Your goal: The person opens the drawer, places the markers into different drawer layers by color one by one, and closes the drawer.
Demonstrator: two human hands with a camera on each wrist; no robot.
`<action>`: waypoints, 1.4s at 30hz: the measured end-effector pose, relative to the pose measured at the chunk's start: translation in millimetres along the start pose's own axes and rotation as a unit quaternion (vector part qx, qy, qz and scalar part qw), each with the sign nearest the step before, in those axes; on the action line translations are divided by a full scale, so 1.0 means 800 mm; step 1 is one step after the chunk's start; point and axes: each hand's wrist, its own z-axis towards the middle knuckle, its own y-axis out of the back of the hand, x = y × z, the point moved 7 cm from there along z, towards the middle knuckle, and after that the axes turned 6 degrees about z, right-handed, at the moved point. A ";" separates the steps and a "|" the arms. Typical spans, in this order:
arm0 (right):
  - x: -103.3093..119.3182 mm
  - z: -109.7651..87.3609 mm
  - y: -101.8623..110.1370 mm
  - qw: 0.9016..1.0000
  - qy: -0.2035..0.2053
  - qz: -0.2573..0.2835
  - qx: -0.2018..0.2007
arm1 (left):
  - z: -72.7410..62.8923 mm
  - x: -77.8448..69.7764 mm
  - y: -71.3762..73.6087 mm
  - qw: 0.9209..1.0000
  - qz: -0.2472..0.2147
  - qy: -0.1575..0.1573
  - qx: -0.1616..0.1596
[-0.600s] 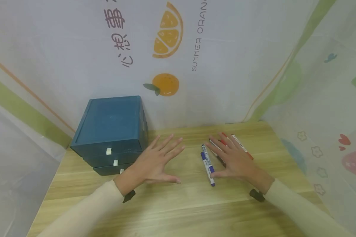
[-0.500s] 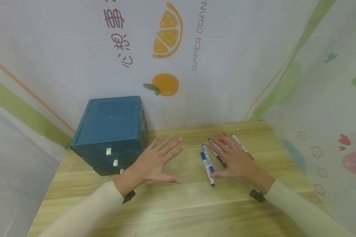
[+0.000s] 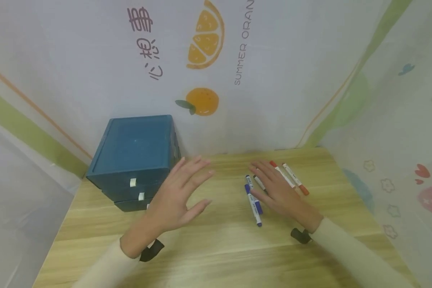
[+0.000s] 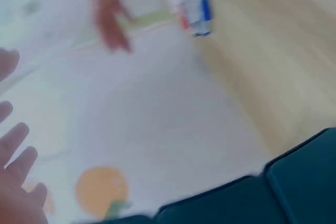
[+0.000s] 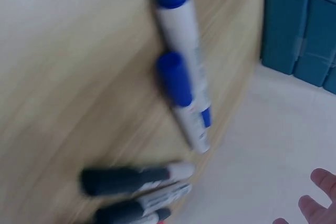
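My left hand (image 3: 176, 192) hovers with spread, straight fingers in front of the right side of a blue drawer box (image 3: 131, 146), overlapping its lower drawers in the head view. It holds nothing. My right hand (image 3: 279, 192) is held over a group of markers, fingers extended and holding nothing. Two blue markers (image 3: 253, 206) lie side by side left of its thumb. A red marker (image 3: 296, 179) and another red-capped one (image 3: 272, 163) show beyond the hand. Black-capped markers (image 5: 123, 180) appear in the right wrist view; the hand mostly hides them from the head camera.
The wooden table (image 3: 216, 256) runs back to a white curtain (image 3: 273, 100) printed with oranges and lettering. The drawer box stands at the back left, its white drawer pulls (image 3: 133, 182) facing forward. A dark band (image 3: 300, 235) circles the right wrist.
My left hand has tilted, its wrist shifting left and nearer. My right hand has turned and drawn slightly left, so more of the red markers shows. The head view has shifted slightly.
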 end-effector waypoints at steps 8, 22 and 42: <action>0.032 0.036 -0.018 0.997 -0.006 0.078 -0.001 | -0.025 0.038 0.103 0.973 0.037 0.114 -0.196; 0.079 0.095 -0.075 0.990 0.002 0.135 0.036 | -0.124 0.149 0.174 0.905 0.071 0.364 -0.207; 0.121 0.140 -0.144 0.962 -0.026 0.271 -0.031 | -0.197 0.210 0.116 0.795 -0.214 0.567 -0.032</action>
